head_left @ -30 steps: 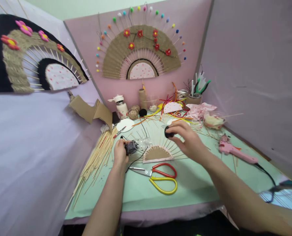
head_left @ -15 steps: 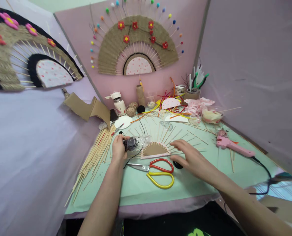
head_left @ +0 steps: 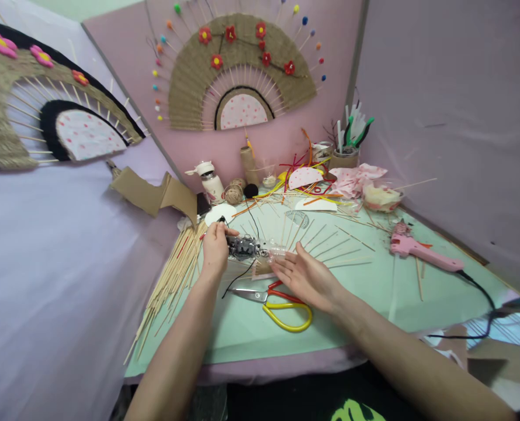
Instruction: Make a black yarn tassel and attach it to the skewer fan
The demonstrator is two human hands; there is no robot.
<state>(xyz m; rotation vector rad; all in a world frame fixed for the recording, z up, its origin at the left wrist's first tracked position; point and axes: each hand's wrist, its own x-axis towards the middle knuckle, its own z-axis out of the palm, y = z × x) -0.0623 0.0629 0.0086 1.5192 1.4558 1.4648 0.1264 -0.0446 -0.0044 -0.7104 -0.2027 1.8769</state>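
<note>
The scissors [head_left: 266, 296] lie nearest on the green-covered tabletop [head_left: 251, 345], blades toward the left, one red handle and one yellow. The right hand [head_left: 308, 278] is above them, palm turned up, fingers spread and closed on nothing; its fingertips are at the right end of a clear plastic package [head_left: 242, 248] with dark contents, but whether they touch it I cannot tell. The left hand [head_left: 216, 248] grips that package at its left end, over the table's middle.

Just beyond and partly behind the package is a cardboard half-disc [head_left: 262, 269], with thin sticks spread outward from its curved edge. That fan-shaped frame looks set out; the sticks that show are bare, with nothing woven across them and no trimmings, so by my reading the covering and decorating remain undone.

A bundle of loose sticks [head_left: 172, 292] lies left, a pink glue gun [head_left: 426, 254] right. Farther off are a protractor [head_left: 297, 218], a ball of black yarn [head_left: 251, 190] and a ball of twine [head_left: 234, 191]. A finished-looking fan [head_left: 242, 52] with red flowers hangs on the far wall.
</note>
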